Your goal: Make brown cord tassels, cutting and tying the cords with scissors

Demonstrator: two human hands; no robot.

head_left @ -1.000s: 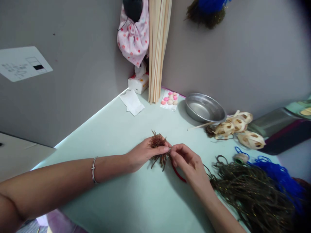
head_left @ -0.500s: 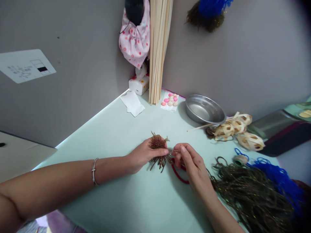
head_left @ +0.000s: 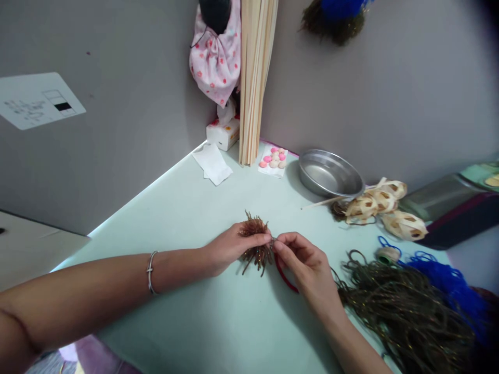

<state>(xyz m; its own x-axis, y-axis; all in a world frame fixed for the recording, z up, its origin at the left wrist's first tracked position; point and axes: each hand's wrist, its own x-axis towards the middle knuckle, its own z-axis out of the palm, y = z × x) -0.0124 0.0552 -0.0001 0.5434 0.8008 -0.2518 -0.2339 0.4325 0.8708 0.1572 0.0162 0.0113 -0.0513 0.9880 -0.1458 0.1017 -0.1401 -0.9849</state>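
Observation:
My left hand [head_left: 237, 246] is closed around a brown yarn tassel [head_left: 257, 255], its cut ends fanning out above and below the thumb. The fingertips of my right hand [head_left: 302, 257] are pinched together at the tassel's right edge, close to my left thumb. Between them they hold what looks like a strand of the yarn, too small to make out fully. Under the right hand lies a red-handled tool [head_left: 286, 278], perhaps scissors, mostly covered by the fingers.
A heap of dark brown yarn [head_left: 405, 306] and blue yarn [head_left: 448, 283] lies at right. Behind stand a metal bowl [head_left: 329, 174], woven strip balls [head_left: 405, 224], a bag of pink and cream pieces [head_left: 273, 160], upright wooden strips [head_left: 255, 88] and a tissue pack [head_left: 222, 135].
My right hand's fingers have straightened and now pinch closer to the left thumb. The left hand keeps its hold on the tassel. The view has shifted slightly.

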